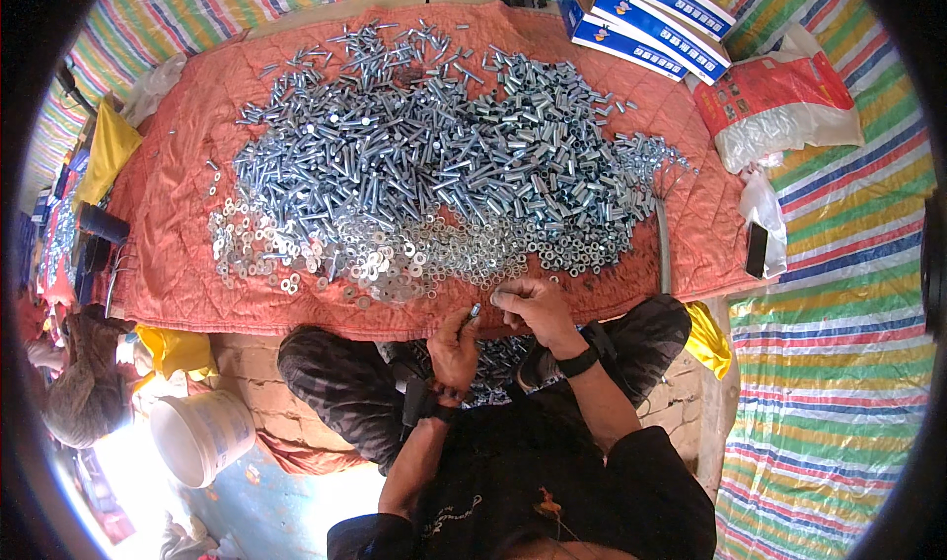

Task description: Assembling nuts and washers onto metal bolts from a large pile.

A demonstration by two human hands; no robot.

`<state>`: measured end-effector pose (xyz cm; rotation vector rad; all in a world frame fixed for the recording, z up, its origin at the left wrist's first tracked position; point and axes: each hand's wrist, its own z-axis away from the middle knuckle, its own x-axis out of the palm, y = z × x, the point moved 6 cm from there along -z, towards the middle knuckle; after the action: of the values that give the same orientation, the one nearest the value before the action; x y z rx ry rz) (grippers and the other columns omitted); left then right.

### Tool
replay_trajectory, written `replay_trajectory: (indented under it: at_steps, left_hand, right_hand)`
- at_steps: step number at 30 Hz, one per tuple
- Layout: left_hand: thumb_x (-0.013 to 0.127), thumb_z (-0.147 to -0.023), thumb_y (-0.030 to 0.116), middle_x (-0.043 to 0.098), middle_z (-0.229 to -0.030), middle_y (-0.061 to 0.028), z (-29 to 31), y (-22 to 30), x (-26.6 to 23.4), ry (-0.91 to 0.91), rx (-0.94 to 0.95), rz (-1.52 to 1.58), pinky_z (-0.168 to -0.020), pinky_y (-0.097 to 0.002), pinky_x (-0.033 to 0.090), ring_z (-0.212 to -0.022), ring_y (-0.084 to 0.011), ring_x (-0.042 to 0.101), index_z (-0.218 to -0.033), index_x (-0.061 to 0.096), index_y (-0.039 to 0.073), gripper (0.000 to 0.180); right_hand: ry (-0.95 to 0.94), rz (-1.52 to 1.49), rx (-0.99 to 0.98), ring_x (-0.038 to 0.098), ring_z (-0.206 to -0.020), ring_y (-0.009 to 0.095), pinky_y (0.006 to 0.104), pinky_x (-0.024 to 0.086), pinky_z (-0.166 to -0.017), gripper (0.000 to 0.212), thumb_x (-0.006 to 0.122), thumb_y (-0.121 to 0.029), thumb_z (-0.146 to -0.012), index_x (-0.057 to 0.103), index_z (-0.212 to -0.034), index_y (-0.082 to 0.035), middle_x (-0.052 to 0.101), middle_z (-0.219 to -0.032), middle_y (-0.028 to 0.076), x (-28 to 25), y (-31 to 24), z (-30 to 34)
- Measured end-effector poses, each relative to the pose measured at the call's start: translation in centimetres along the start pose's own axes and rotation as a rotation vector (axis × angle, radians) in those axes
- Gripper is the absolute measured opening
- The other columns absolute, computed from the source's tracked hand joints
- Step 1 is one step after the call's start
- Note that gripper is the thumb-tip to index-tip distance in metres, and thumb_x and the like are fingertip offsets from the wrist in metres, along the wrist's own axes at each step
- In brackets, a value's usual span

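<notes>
At the near edge of a red quilted cloth [163,254], my left hand [454,353] is closed around a short, shiny metal bolt [474,310], its end sticking out past the thumb. Just right of it, my right hand [541,313] has thumb and forefinger pinched together; what they hold, if anything, is too small to make out. The hands are close but apart. Beyond them lies a heap of silvery bolts [340,155], with metal sleeves [547,155] on its right. Flat washers [390,254] spread along the near left side, and nuts [582,254] along the near right.
Blue and white boxes [651,22] are stacked at the far right. Near them lie a red and white plastic sack [779,106] and a black phone [757,250]. A curved grey rod [663,244] rests right of the heap. A white bucket [202,437] stands at lower left.
</notes>
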<state>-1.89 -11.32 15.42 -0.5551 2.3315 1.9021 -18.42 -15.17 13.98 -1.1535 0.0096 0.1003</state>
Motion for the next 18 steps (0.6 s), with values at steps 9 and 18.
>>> replay_trajectory:
  at_steps: [9,18]
  left_hand:
    - [0.058,-0.081,-0.002,0.066,-0.081,-0.0191,0.5,-1.0,1.3,-0.097,-0.08,0.054,-0.06,-0.0346,0.052,-0.069,-0.0294,0.067,-0.099,0.063,-0.002,0.018]
    - [0.059,-0.085,0.001,0.061,-0.07,-0.0082,-0.8,1.8,1.6,-0.033,0.128,-0.015,-0.05,-0.0281,0.046,-0.055,-0.0136,0.057,-0.098,0.063,0.0,0.013]
  right_hand:
    - [-0.135,-0.351,0.097,0.059,-0.058,0.009,0.0209,0.048,-0.052,0.015,0.067,-0.01,-0.084,0.065,-0.095,0.001,0.065,-0.073,0.004,1.9,0.1,0.9]
    - [0.293,0.31,-0.494,0.062,-0.063,0.015,0.0265,0.05,-0.059,0.016,0.064,-0.012,-0.085,0.066,-0.093,0.002,0.065,-0.078,0.008,-4.7,-0.2,1.0]
